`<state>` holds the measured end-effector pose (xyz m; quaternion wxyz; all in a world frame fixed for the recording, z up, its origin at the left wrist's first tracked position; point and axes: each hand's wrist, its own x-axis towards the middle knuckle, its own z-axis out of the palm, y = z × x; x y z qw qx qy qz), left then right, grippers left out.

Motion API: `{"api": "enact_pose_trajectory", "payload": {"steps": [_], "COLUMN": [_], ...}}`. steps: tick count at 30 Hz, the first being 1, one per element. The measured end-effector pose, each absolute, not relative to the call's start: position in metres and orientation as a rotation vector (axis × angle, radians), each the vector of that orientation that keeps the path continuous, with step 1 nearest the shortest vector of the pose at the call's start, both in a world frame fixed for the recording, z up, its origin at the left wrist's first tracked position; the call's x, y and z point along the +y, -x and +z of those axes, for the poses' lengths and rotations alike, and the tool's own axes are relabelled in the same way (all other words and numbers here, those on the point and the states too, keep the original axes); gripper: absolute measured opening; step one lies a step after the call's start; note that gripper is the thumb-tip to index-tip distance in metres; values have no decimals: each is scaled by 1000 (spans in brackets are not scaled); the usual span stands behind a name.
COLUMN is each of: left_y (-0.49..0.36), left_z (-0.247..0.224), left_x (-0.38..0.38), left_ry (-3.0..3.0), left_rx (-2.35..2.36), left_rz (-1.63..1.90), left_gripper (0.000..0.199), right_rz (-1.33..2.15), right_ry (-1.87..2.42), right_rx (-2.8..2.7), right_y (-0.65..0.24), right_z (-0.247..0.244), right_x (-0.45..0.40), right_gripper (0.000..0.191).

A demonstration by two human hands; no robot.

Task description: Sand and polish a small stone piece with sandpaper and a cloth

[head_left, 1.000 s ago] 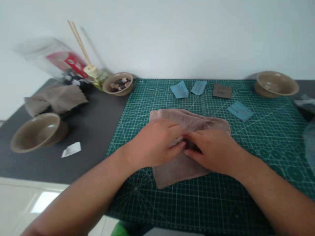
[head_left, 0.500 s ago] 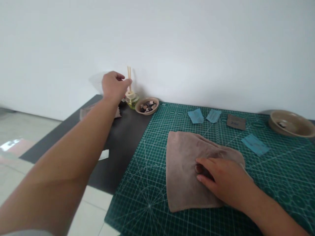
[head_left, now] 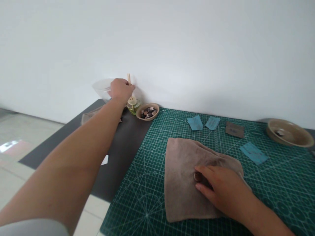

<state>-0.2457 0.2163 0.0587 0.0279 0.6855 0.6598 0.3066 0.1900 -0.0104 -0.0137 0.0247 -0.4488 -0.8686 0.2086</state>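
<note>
view: head-worn | facing: forward and down | range: close above right hand (head_left: 221,193), cutting mat (head_left: 133,200)

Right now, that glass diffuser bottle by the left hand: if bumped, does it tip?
Probably tips easily: the glass diffuser bottle has a small base, and the wooden reed sticks stand tall above it, so a push near their top has leverage. The glass is likely fragile, and the yellowish liquid inside could spill if it falls.
</note>
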Motion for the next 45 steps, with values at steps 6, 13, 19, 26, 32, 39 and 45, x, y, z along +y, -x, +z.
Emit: {"api": "enact_pose_trajectory", "payload": {"steps": [6, 13, 19, 26, 32, 39, 45], "left_y": [250, 250, 253, 260, 268, 271, 273], "left_z": [68, 75, 88, 92, 85, 82, 88], "left_x": [206, 202, 206, 217, 222, 218, 216], "left_ry": [-1830, -1740, -1662, -1530, -1419, -1409, -1504], "left_rx": [2451, 2506, 2476, 2473, 2503, 2515, 2424], "left_rz": [947, 1042, 1212, 1218, 1087, 1083, 1341], "left_gripper": [37, 31, 25, 28, 26, 33, 29], "right_rz": [661, 632, 653, 633, 621, 617, 629], "right_ry": [1413, 1397, 1424, 1416, 1413, 1407, 1428], "right_rx": [-2707, -2696, -2710, -2709, -2712, -2710, -2707], "right_y": [-190, -191, -189, -189, -190, -190, -189], "right_z": [-11, -9, -9, -10, -11, -11, -13], "right_x": [-9, -9, -9, -8, -8, -7, -8], "right_gripper": [38, 35, 34, 31, 30, 32, 36]}}
